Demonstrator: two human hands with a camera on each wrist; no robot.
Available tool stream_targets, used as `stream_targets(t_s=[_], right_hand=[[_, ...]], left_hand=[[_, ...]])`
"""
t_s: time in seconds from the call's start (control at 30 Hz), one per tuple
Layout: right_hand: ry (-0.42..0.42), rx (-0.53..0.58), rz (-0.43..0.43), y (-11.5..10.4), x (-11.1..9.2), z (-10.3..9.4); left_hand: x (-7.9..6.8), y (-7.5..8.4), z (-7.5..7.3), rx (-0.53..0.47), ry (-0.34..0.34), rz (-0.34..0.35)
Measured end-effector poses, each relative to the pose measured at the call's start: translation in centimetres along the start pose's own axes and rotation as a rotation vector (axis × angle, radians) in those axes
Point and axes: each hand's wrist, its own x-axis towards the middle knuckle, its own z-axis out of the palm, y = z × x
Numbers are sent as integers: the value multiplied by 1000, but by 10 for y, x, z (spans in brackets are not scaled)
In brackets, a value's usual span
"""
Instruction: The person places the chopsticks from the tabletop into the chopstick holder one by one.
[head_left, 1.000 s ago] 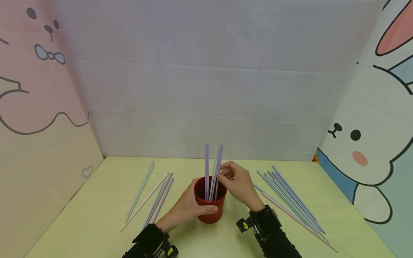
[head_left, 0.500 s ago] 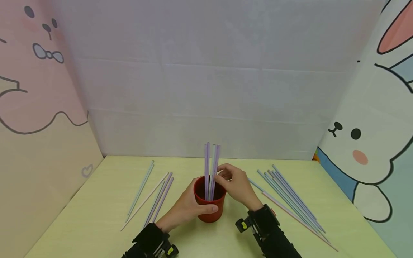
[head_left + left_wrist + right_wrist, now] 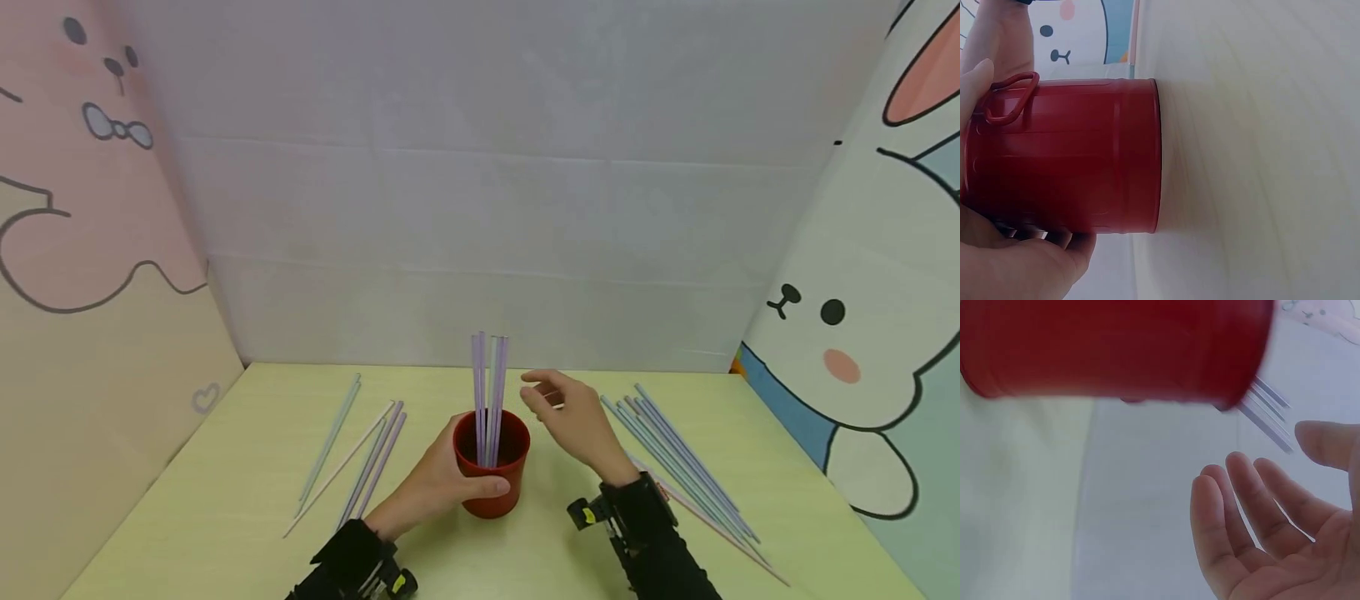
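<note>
A small red bucket (image 3: 491, 492) with a side loop stands on the table, its loop (image 3: 1013, 100) showing in the left wrist view. Several thin purple and pale blue straws (image 3: 480, 367) stand upright in it, leaning on the left part of its rim. My left hand (image 3: 438, 483) holds the bucket from the left, thumb across the front and fingers round the far side. To the right of the bucket, my right hand (image 3: 577, 421) hovers apart from the straws, its fingers loosely bent with nothing between them, as the right wrist view shows too.
On the left of the pale yellow table (image 3: 262, 467) lie several loose straws, blue (image 3: 330, 442), white (image 3: 341, 467) and purple (image 3: 378, 467). A larger fan of straws (image 3: 678, 467) lies on the right, partly behind my right forearm. Printed panels (image 3: 840, 375) close the sides.
My right hand has let go of the straws in the bucket and moved off to the right. Those straws now stand closer together, more upright. The left hand keeps its hold on the bucket.
</note>
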Motion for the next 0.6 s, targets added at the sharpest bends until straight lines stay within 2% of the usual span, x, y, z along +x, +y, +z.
stream_targets(t_s=[0.2,0.33,0.5,0.6], right_hand=[[32,-95,-72,4,-11,-40],[14,-219,-113,13,-23,-61],[-69,-407,-42,24,-39,-81],[-126,-488,-8,30,-47,-88]], left_hand=[[1,2,4,-12,-12,18],[1,2,4,-32,-22,32],[1,-1,1,-24,-17,24],[2,-10,1,-10,4,12]])
